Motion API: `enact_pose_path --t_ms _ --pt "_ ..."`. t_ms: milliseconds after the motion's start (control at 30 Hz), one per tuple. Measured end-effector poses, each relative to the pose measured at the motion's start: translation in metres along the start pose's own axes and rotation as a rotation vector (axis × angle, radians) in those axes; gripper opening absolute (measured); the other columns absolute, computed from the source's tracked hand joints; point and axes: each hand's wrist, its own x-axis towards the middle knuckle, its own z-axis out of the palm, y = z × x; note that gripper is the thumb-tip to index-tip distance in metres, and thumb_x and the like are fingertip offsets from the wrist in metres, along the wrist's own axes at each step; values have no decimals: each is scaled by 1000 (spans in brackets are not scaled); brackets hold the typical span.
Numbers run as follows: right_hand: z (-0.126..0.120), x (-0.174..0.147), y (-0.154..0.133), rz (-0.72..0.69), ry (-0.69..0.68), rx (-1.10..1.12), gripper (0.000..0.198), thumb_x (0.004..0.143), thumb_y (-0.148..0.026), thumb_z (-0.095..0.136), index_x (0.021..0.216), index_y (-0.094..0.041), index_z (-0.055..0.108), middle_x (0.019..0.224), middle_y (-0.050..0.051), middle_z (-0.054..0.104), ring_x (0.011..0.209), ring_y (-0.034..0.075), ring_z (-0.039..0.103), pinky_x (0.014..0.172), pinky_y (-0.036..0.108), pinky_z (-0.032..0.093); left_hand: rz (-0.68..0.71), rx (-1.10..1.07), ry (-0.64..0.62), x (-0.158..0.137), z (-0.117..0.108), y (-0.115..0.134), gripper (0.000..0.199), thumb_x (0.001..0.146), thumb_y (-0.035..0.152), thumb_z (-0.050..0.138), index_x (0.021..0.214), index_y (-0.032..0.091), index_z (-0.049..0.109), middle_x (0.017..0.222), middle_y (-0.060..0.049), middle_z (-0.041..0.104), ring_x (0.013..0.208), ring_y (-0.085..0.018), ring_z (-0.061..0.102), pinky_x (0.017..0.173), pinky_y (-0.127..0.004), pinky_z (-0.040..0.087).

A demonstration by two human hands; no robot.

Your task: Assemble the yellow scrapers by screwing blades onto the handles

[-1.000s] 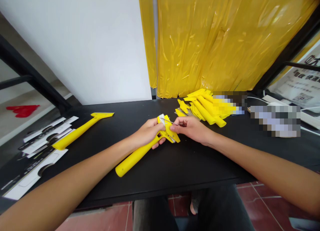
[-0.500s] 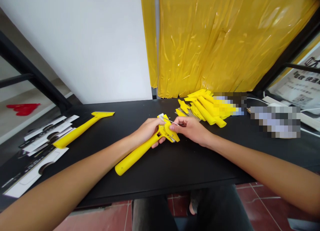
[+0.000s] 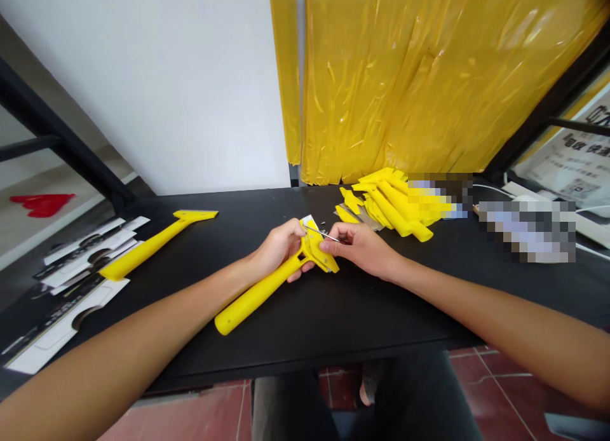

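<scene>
My left hand (image 3: 282,245) is closed around the head end of a yellow scraper (image 3: 257,301), whose long handle points toward the table's front left. At the scraper's head, a yellow clamp plate (image 3: 314,243) with small screws lies over a pale blade edge. My right hand (image 3: 358,245) pinches a thin metal hex key (image 3: 320,232), which lies slantwise across the plate. The right thumb rests against the plate's edge. Just beyond the head, a few tiny metal pieces (image 3: 323,224) are visible on the table. The fingers under the scraper are partly hidden.
Another yellow scraper (image 3: 152,243) lies on the left across several white-and-black card sleeves (image 3: 102,301). Toward the back right are piled yellow handles and plates (image 3: 393,206). A white power strip (image 3: 548,206) with cables sits at right on the black table (image 3: 381,314).
The hex key has shifted slightly against the scraper's head, and my right hand has moved a little left with it. My left hand keeps its hold. The view has shifted slightly.
</scene>
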Motion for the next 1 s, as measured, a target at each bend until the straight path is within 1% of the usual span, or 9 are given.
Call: enact_pose_path --t_ms 133,233,400,500,600,767,867,1000 --pt "1 0 2 -9 3 -38 41 77 -56 75 74 -19 58 71 -2 57 66 13 48 61 27 37 -6 -10 -15 0 -2 -2 35 78 39 38 84 12 60 57 -7 58 45 -16 49 28 -20 38" --pt "1 0 2 -7 -15 -44 40 80 -55 74 76 -18 59 71 -2 57 66 13 49 61 27 38 -7 3 -32 -1 -1 -1 32 77 37 40 85 13 59 57 -5 58 44 -15 49 28 -20 38" --pt "1 -1 2 -13 -24 -54 40 80 -54 74 73 -19 56 67 -4 53 63 12 45 58 27 34 9 71 -36 -3 5 3 21 74 26 47 87 14 58 57 -3 59 41 -13 48 29 -19 38" --pt "0 -1 0 3 -29 -53 42 79 -54 75 71 -19 55 66 -4 52 63 11 44 58 27 34 1 110 -36 -4 6 5 22 71 20 49 91 15 58 55 -2 58 40 -13 47 29 -20 38" --pt "0 -2 -1 12 -23 -50 43 77 -55 76 69 -19 54 66 -4 52 63 11 44 58 27 33 -19 143 -15 -4 5 4 21 77 21 50 96 15 58 54 -2 58 40 -14 47 30 -20 37" --pt "0 -4 -4 36 -12 -53 40 78 -53 75 71 -18 58 65 -4 53 62 11 43 57 26 32 -41 176 14 -4 2 2 12 85 23 47 91 17 56 54 -1 57 37 -12 47 32 -21 36" --pt "-1 -5 -5 57 -14 -70 39 79 -53 74 71 -17 61 65 -4 53 61 10 42 56 26 30 -37 202 -28 -6 3 3 15 88 23 43 91 17 56 58 -1 59 37 -12 49 35 -21 38" --pt "-1 -5 -4 78 -15 -89 40 78 -53 75 67 -17 62 62 -4 50 60 10 40 54 26 28 -38 207 -72 -7 3 3 14 90 23 44 88 17 57 60 0 57 40 -11 49 37 -21 38"
